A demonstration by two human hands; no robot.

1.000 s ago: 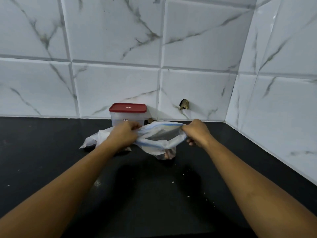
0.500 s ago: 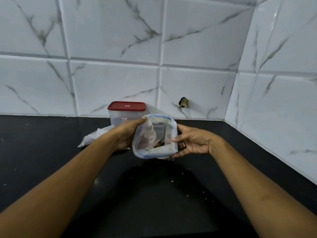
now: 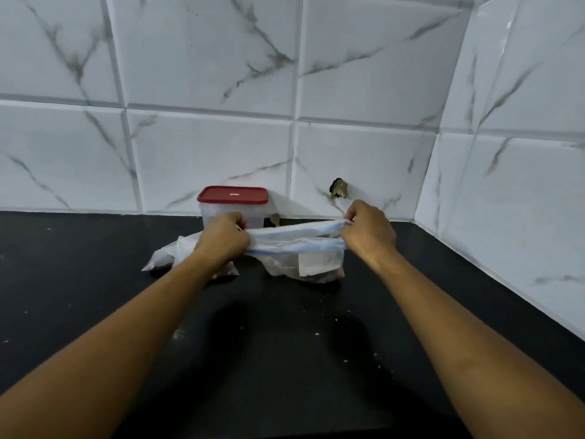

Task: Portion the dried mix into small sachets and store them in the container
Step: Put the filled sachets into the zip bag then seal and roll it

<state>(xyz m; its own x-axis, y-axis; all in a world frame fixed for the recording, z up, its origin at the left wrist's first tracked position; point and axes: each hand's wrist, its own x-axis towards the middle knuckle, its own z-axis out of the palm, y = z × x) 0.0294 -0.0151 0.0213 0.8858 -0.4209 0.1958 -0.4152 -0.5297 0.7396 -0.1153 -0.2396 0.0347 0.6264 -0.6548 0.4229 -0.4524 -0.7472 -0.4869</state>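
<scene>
While left hand (image 3: 223, 238) and right hand (image 3: 369, 232) pinch the zip bag (image 3: 294, 245) taut, the left partly hides the container (image 3: 232, 196)

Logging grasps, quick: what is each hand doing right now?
Left hand: pinches the top of the zip bag, left end.
Right hand: pinches the same top, right end.

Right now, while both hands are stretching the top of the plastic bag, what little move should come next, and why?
Probably ease the left hand and right hand toward each other so the zip bag gapes open at its mouth. Its blue-edged top is pulled flat between them, and the brown dried mix sits at the bottom, out of reach for portioning.
</scene>
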